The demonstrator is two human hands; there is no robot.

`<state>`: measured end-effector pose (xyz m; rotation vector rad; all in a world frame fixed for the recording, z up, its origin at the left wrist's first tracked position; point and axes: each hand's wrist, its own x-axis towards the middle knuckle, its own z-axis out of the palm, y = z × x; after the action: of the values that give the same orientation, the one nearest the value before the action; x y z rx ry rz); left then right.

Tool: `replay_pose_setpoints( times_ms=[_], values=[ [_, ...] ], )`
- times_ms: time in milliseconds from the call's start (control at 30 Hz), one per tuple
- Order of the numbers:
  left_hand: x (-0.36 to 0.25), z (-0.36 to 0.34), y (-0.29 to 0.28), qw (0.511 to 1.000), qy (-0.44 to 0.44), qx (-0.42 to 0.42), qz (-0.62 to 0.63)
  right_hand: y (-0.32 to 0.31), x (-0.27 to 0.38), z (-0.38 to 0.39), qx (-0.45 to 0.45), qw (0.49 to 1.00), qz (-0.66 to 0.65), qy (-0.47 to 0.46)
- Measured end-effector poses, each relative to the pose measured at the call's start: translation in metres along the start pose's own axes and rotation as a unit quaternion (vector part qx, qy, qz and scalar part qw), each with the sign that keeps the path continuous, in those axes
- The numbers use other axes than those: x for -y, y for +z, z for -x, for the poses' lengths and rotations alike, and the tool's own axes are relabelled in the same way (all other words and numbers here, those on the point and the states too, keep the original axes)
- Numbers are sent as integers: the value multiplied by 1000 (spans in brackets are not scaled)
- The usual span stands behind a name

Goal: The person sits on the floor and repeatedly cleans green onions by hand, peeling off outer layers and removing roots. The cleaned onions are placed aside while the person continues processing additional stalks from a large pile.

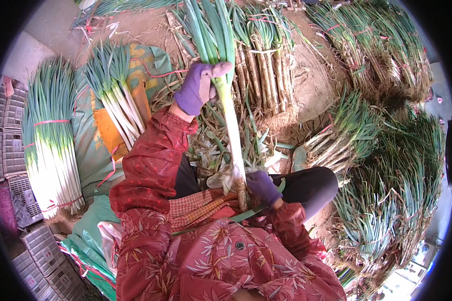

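Note:
A long scallion (231, 123), green-leaved at the top and white along the stalk, stands slanted in front of me. My left hand (201, 85), in a purple and grey glove, is wrapped round it where the leaves meet the stalk. Close to the brownish root end, my right hand (264, 187) in a purple glove is closed beside the stalk; its fingertips are partly hidden. Loose whitish skin (221, 179) hangs at the stalk's lower part. A green leaf strip (248, 214) runs across my lap below the right hand.
Peeled scallions (116, 98) lie on an orange and green sheet at left, beside a tall tied bundle (51, 140). Unpeeled bundles (266, 65) stand ahead; more bundles (391, 185) pile at right. Leaf scraps (211, 138) litter the ground. Grey crates (47, 253) stack at far left.

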<state>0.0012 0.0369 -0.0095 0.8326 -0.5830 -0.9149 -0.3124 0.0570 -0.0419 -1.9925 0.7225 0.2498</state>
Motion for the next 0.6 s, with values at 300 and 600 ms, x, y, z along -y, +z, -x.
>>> replay_pose_setpoints(
  times_ms=[300,600],
  values=[
    [-36,-22,-35,996,-6,-53,-67,-20,-6,23,-30,947,320,12],
    [-51,-32,-44,982,33,-182,21,6,29,-27,-97,936,-258,-218]
  ],
)
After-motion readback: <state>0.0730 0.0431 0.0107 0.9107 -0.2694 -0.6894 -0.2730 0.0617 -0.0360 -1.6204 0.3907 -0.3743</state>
